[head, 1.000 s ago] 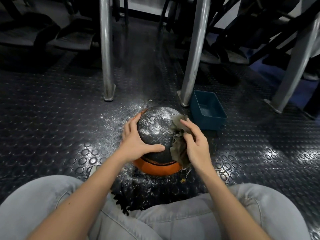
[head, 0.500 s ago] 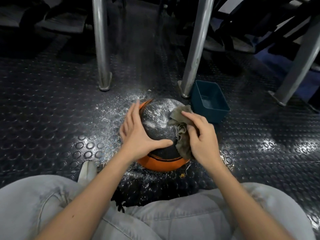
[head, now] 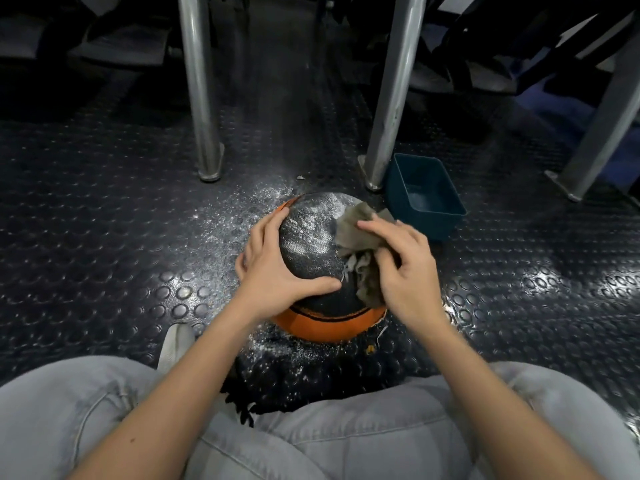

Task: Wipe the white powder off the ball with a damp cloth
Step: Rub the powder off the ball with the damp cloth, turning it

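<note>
Your left hand (head: 273, 268) wraps the left side of the ball (head: 311, 247), fingers curved up its flank and thumb laid across the near face, gripping it. The ball sits on the studded floor (head: 104, 237) at centre frame, black on top with an orange band below. White powder (head: 311, 220) covers its upper face and the floor around it. Your right hand (head: 405, 271) clutches the cloth (head: 356, 233) in curled fingers, pressing it against the ball's right side. A blue tub (head: 446, 216) stands just right of and above the ball, beside a metal leg (head: 391, 98). Your knees fill the lower frame.
</note>
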